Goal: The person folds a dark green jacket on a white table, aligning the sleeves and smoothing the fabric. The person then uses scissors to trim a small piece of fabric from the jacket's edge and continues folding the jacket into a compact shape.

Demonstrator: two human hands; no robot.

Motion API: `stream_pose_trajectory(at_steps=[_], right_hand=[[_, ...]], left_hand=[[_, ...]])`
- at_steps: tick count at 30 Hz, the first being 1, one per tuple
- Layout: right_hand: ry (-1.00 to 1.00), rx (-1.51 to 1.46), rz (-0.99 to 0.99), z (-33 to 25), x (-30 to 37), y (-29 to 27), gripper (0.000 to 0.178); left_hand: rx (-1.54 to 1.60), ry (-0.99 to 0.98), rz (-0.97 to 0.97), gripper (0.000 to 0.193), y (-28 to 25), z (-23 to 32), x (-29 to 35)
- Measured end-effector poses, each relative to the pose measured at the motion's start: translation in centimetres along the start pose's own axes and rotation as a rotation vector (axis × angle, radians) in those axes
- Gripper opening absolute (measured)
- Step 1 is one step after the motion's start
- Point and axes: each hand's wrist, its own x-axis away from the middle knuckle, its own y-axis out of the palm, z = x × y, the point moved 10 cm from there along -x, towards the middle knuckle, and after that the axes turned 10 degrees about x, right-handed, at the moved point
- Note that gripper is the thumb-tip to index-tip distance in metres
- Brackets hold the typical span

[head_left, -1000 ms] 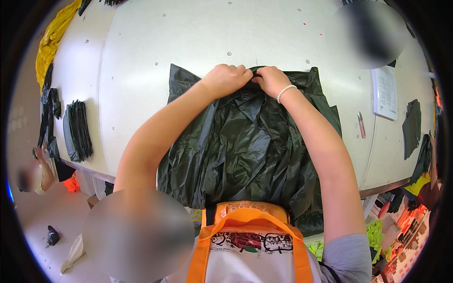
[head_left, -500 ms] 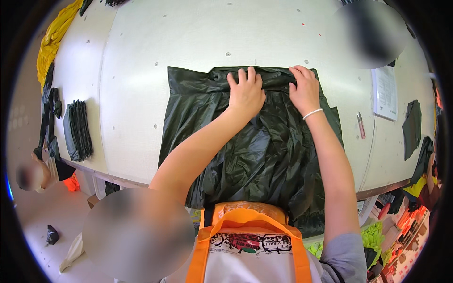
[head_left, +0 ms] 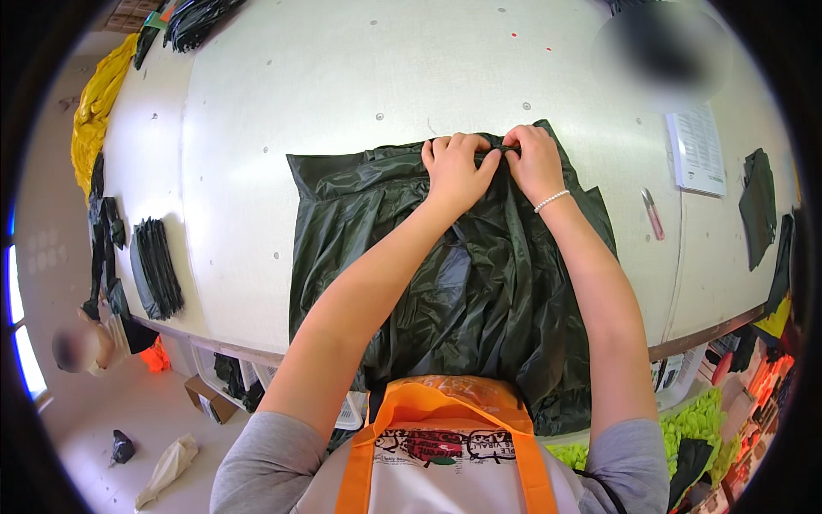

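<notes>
A wide piece of dark green, shiny thin fabric [head_left: 364, 248], perhaps a garment, lies gathered and creased on the pale table. Its lower part hangs over the table's near edge, close to my body. Along the fabric's far edge, my left hand [head_left: 458, 174] has its fingers curled and its thumb stretched toward the right hand. Just beside it, my right hand [head_left: 536, 166] pinches the same edge. The fingertips of both hands nearly meet there, with a small fold of the fabric between them. Underneath the hands, the fold's details are hidden.
Small thread snips [head_left: 652, 214] lie right of the fabric, near a stack of printed papers [head_left: 696, 150]. A dark bundle of strips [head_left: 156, 270] sits on the left. Yellow fabric [head_left: 98, 116] hangs at the far left edge. Folded dark fabric [head_left: 757, 208] lies far right.
My hands have come together, the right moving left toward the left one, and they now pinch the far edge. The fabric's upper left corner sits lower in view.
</notes>
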Motion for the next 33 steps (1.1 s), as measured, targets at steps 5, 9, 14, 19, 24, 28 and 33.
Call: stream_pose_trajectory(at_steps=[5, 9, 14, 19, 24, 28, 33], right_hand=[[-0.064, -0.012, 0.043, -1.1, -0.3, -1.2, 0.018], [-0.098, -0.007, 0.025, -1.0, -0.8, -2.1, 0.014], [-0.027, -0.012, 0.06, 0.4, -1.1, -3.1, 0.008], [0.04, 0.0, 0.075, 1.6, -0.3, -2.7, 0.007], [0.02, 0.041, 0.14, 0.2, 0.1, -2.8, 0.009], [0.006, 0.066, 0.156, -0.6, 0.3, -3.6, 0.009], [0.084, 0.034, 0.131, 1.7, 1.1, -4.2, 0.01]], left_hand=[[0.171, -0.299, -0.081, 0.02, 0.7, -1.0, -1.6], [0.171, -0.271, -0.075, 0.02, 0.0, -0.4, -2.6], [-0.082, -0.153, 0.016, 0.019, -1.9, -0.9, -4.2], [-0.171, -0.226, 0.001, 0.022, -6.2, -3.9, -2.2], [-0.255, -0.279, 0.031, 0.021, -7.3, -3.3, -0.7], [-0.306, -0.312, 0.007, 0.016, -6.2, -2.4, -1.2], [-0.415, -0.228, 0.035, 0.017, -9.4, -4.9, -0.9]])
